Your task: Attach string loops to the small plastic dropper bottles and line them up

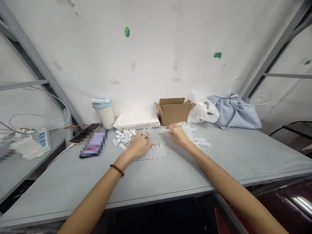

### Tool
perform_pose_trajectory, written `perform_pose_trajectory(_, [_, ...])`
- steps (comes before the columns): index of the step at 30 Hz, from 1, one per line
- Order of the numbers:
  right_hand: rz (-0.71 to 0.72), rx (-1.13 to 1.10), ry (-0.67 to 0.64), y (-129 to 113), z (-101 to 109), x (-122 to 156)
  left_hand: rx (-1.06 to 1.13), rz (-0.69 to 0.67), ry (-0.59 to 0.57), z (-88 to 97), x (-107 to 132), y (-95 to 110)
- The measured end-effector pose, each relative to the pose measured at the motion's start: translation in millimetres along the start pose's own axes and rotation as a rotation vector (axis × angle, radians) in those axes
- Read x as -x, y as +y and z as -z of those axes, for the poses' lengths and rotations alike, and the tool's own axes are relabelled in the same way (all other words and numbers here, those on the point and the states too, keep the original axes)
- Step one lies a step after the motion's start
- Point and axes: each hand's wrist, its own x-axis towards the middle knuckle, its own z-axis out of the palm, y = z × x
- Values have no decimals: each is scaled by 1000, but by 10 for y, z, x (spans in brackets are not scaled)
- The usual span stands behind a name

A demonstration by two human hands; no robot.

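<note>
My left hand (139, 145) is over the table with its thumb and fingers apart, open. Its fingertips are beside a small pile of white strings (148, 130), while the thumb reaches over a row of translucent white plastic pieces (159, 151), some with strings at the top. Left of that hand lie loose small white plastic caps (124, 136). The fingers of my right hand (177, 134) are closed on a clear plastic tube (163, 129), whose end sticks out to the left. More clear tubes (201, 142) lie beside and behind this hand.
A stack of white sheets (136, 122), an open cardboard box (174, 113), a white plastic bag (201, 110) and a blue cloth bundle (235, 112) line the wall. At left stand a lidded cup (104, 113), two phones (94, 144) and a power strip (37, 144) with cables.
</note>
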Motion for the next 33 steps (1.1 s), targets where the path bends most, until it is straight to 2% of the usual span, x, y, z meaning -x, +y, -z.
perform_pose_trajectory(3, [21, -57, 62, -46, 22, 42, 111, 16, 50, 19, -9, -3])
perform_pose_trajectory(5, [38, -98, 91, -80, 35, 77, 271, 24, 110, 55, -14, -6])
perform_pose_trajectory(8, [70, -186, 120, -134, 58, 130, 589, 31, 187, 142, -14, -8])
perform_pose_trajectory(12, [110, -381, 185, -197, 82, 172, 1075, 160, 256, 257, 6, -10])
perform_pose_trajectory(17, [-32, -648, 219, -251, 98, 187, 1551, 170, 293, 346, 44, -3])
perform_pose_trajectory(21, [-156, -939, 142, -278, 92, 183, 1753, 158, 237, 401, 82, 35])
perform_pose_trajectory(25, [-215, -1218, 64, -314, 87, 185, 1869, 111, 197, 422, 118, 88])
perform_pose_trajectory(33, [-308, -1431, 40, -397, 161, 217, 1908, 98, 161, 382, 139, 152])
